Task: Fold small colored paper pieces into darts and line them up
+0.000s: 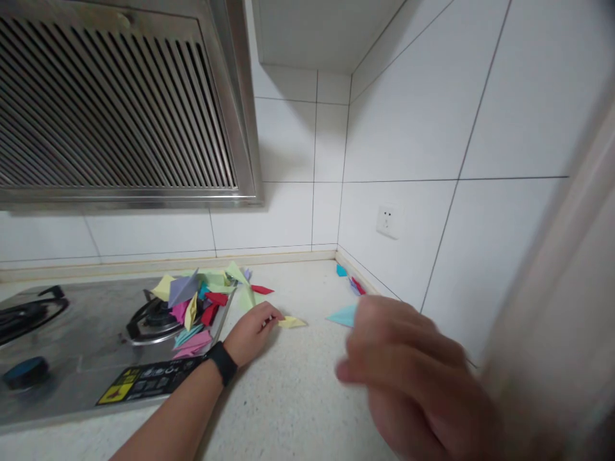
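Note:
My left hand [254, 330], with a dark watch [222, 362] on its wrist, rests low over the counter. Its thumb and fingers pinch the end of a small folded yellow paper plane [292, 322], which points right. Closer to the camera, my right hand [413, 371] is curled closed and blurred. A light blue folded paper [343, 315] juts out to the left from behind its knuckles; whether the hand grips it or it lies beyond is unclear. The inside of the right hand is hidden.
Several coloured folded papers [185, 291] are heaped over the right burner and edge of the gas stove [91, 346]. A few more, including a blue one [341, 270], lie by the wall corner. A range hood [250, 192] hangs above; a socket [387, 221] is at right.

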Motion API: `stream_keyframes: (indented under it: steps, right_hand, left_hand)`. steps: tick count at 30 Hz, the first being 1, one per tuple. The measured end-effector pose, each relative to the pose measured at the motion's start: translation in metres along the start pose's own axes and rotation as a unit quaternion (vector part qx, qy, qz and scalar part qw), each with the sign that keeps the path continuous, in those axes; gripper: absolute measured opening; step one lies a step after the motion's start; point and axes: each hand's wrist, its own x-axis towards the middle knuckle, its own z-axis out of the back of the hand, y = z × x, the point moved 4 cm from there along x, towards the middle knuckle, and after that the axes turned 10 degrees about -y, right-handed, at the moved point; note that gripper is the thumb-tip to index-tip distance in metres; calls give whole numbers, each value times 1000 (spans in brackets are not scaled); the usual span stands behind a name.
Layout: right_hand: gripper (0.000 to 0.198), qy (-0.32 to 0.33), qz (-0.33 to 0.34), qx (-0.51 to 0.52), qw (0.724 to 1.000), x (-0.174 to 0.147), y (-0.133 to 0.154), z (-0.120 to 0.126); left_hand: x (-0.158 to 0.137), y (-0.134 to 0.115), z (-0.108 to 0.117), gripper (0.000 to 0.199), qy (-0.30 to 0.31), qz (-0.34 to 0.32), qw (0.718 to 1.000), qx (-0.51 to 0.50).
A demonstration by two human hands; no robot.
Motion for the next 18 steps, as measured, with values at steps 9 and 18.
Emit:
stream_keyframes:
  steps: [9, 18]
  right_hand:
    - [33, 89, -252, -65, 961, -41, -167, -78]
    - [18, 183, -270, -27, 945, -66, -170, -103]
  left_hand:
    - [2, 1, 5, 17, -33, 11, 999, 20]
    - [4, -1, 6, 17, -35, 18, 999, 15]
